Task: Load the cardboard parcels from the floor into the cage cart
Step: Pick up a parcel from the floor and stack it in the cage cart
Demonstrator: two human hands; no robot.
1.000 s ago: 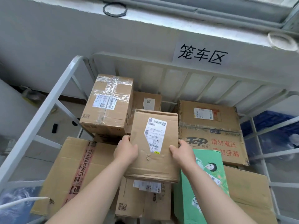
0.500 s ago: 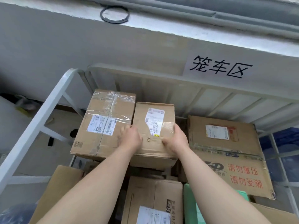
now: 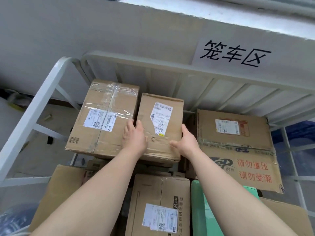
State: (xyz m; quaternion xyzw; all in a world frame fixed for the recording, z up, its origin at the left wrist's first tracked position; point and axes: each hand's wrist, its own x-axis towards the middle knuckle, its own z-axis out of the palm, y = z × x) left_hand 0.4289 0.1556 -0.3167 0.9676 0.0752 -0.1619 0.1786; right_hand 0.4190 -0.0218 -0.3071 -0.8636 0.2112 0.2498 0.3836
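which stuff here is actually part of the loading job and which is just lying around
Job: labelled parcel, held by left hand and right hand; cage cart; taped box, red-lettered box, green box stacked in it.
Lying about: wall sign; blue wrapped goods outside the cart; scrap on the floor.

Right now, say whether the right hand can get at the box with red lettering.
Probably yes. The right hand grips the labelled parcel right beside the red-lettered box, whose top lies bare; it would have to let go first.
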